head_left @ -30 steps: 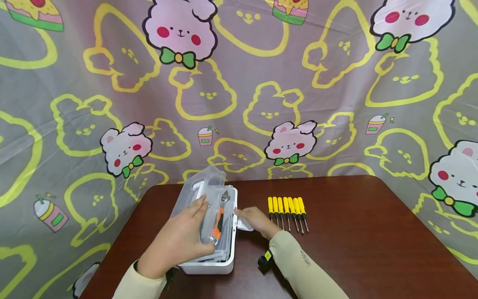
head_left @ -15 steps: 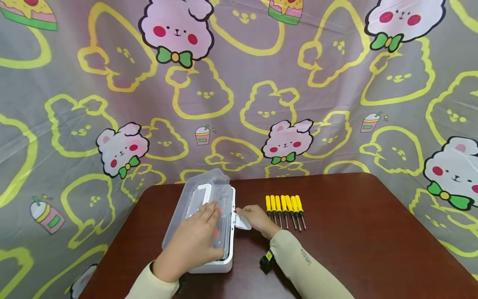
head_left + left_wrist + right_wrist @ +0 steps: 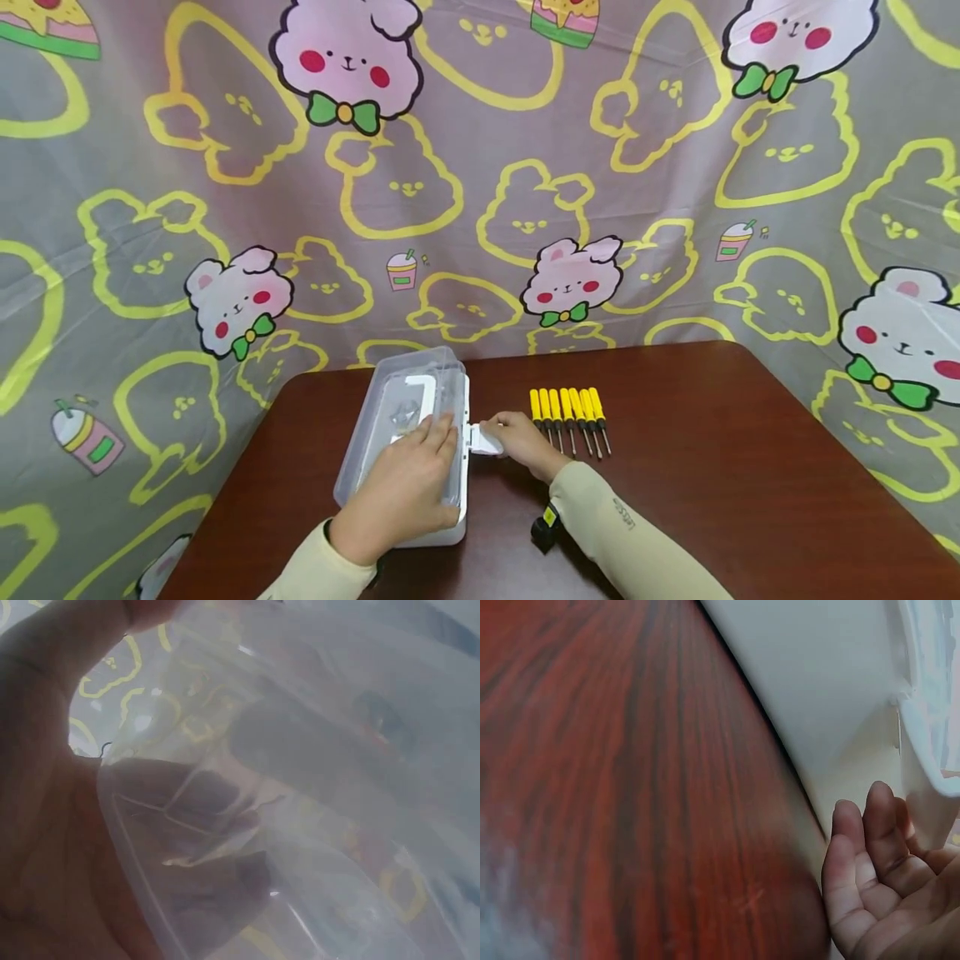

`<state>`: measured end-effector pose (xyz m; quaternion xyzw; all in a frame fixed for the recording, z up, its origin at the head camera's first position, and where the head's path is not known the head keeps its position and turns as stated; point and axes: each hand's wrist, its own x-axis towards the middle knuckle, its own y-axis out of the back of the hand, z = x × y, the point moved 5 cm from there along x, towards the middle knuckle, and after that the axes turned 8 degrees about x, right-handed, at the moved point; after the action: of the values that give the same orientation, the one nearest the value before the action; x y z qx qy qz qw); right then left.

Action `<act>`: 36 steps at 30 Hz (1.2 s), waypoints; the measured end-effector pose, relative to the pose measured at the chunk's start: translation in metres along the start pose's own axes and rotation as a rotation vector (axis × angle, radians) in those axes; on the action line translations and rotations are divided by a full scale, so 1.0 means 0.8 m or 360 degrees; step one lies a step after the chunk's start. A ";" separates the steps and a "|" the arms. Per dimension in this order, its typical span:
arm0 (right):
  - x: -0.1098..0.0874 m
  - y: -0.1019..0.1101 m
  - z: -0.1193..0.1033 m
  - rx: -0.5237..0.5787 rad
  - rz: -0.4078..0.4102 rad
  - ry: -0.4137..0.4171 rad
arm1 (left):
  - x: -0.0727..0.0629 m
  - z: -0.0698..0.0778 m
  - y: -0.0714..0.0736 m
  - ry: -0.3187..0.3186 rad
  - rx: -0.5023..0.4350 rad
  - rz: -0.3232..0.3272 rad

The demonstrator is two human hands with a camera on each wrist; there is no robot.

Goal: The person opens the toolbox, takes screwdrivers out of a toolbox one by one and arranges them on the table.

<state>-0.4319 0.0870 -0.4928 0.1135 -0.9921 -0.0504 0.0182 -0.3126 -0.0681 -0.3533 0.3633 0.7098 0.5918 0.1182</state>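
A toolbox with a white base [image 3: 442, 537] stands at the left of the table, its clear plastic lid [image 3: 375, 437] lowered over it. On the lid lies my left hand [image 3: 405, 492], fingers extended, thumb toward the near right corner. The left wrist view shows the palm against the cloudy lid [image 3: 337, 787]; the contents look blurred through it. At the box's right side my right hand [image 3: 528, 442] pinches the white latch [image 3: 483, 442], which sticks outward. In the right wrist view, fingers [image 3: 885, 840] curl beside the latch flap [image 3: 926, 795], close to the box wall.
A row of several yellow-handled screwdrivers [image 3: 567, 408] lies right of the box, just beyond my right hand. The dark red-brown table [image 3: 712, 467] ends at a hanging cloth [image 3: 480, 208] with cartoon rabbits.
My left hand has pushed the lid rightward and down over the box, hiding the orange-handled wrench inside. My right hand keeps its hold on the latch, which sits slightly higher.
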 end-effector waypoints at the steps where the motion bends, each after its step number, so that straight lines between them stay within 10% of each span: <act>1: -0.001 0.001 0.001 0.0024 -0.0004 -0.0007 | 0.001 0.002 -0.001 -0.0008 0.0005 -0.0004; 27: -0.016 -0.006 -0.024 0.0489 -0.0203 -0.0059 | -0.002 0.014 -0.025 -0.0113 0.0069 -0.0045; 36: -0.013 -0.013 -0.036 0.0425 -0.0167 -0.0166 | 0.003 -0.031 -0.011 0.0012 -0.0242 -0.0086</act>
<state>-0.4181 0.0762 -0.4654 0.1637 -0.9823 0.0752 -0.0512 -0.3325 -0.0858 -0.3545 0.3318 0.6727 0.6420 0.1587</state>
